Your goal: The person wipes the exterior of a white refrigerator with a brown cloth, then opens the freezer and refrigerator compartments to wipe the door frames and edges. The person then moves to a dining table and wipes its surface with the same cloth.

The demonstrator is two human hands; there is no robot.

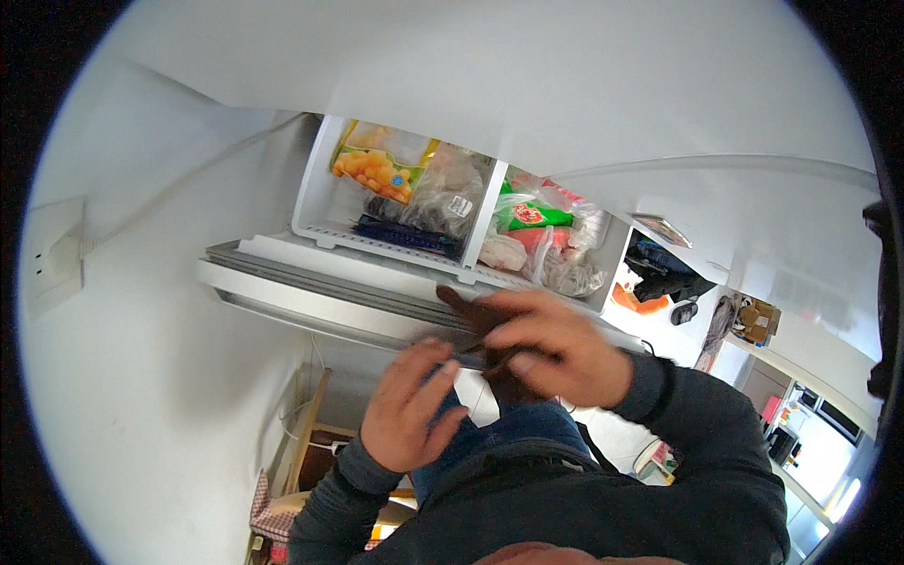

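Observation:
My right hand (pixel 565 346) grips a dark brown, limp piece, perhaps cloth (pixel 487 319), which is blurred by motion. It hangs over the front edge of a pulled-out freezer drawer (pixel 332 247). Just to the left, my left hand (pixel 409 409) is held below the drawer's front panel (pixel 304 300) with fingers spread and nothing in it. A white divider (pixel 487 212) splits the drawer. In the left compartment lie a yellow food bag (pixel 378 169), clear plastic bags (pixel 448 194) and a dark blue package (pixel 402 234). The right compartment holds a green package (pixel 537 214) among several plastic bags (pixel 565 272).
The white refrigerator door (pixel 494 78) rises above the drawer. A wall at left carries a socket (pixel 53 261) with a plugged-in cord (pixel 191 173). Below are a wooden-framed piece of furniture (pixel 311 424) and checked fabric (pixel 272 512). A cardboard box (pixel 757 321) stands at far right.

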